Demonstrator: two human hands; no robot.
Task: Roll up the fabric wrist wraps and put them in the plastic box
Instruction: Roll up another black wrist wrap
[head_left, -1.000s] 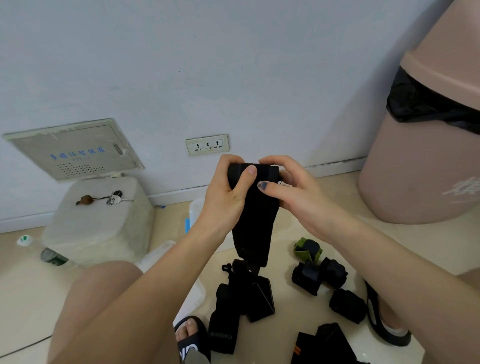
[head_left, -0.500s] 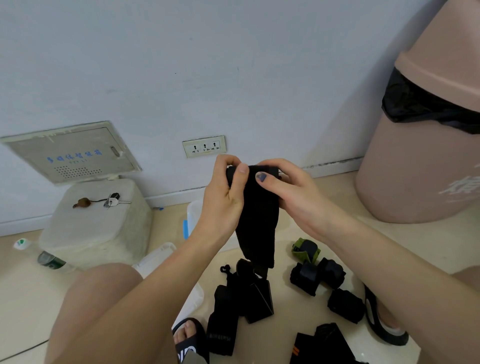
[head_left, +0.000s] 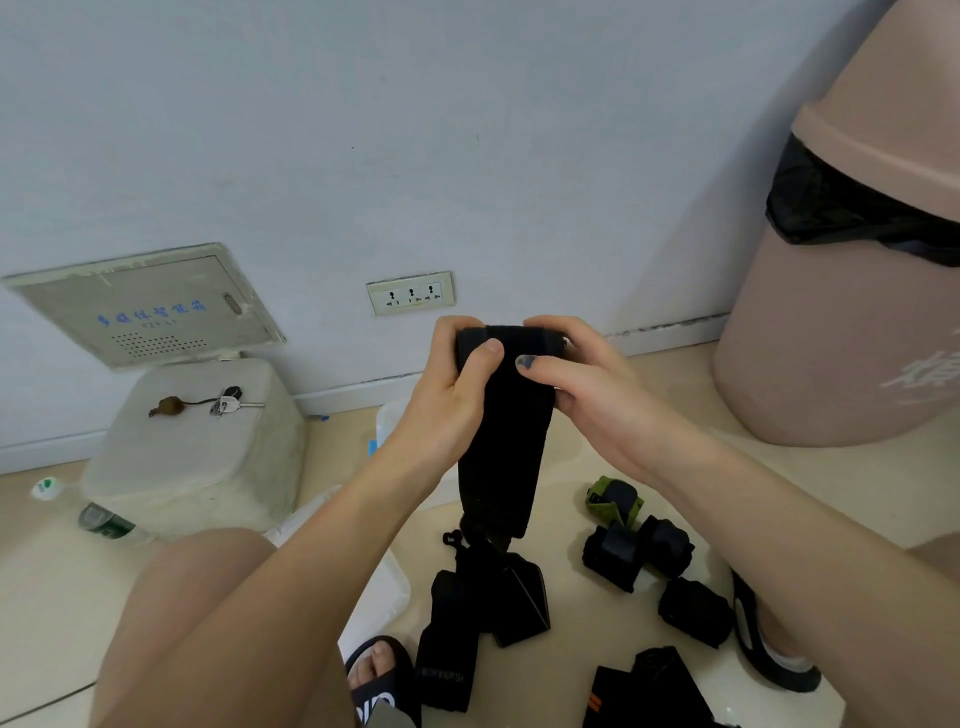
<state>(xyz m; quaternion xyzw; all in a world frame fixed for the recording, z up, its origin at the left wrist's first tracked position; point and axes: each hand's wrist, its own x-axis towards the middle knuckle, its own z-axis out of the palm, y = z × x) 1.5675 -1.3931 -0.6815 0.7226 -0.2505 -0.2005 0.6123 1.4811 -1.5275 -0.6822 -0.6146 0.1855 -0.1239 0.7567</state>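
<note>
While both hands, left hand (head_left: 447, 395) and right hand (head_left: 582, 387), pinch the black wrist wrap (head_left: 501, 441) held above the floor, tail hanging, each turn should stay tight with edges aligned.

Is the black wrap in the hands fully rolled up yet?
Partly rolled: both hands grip the roll at the top of the black wrist wrap, whose tail hangs flat.

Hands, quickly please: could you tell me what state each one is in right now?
Left hand: closed, gripping the top of the black wrist wrap.
Right hand: closed, pinching the same wrap's rolled top end.
</note>
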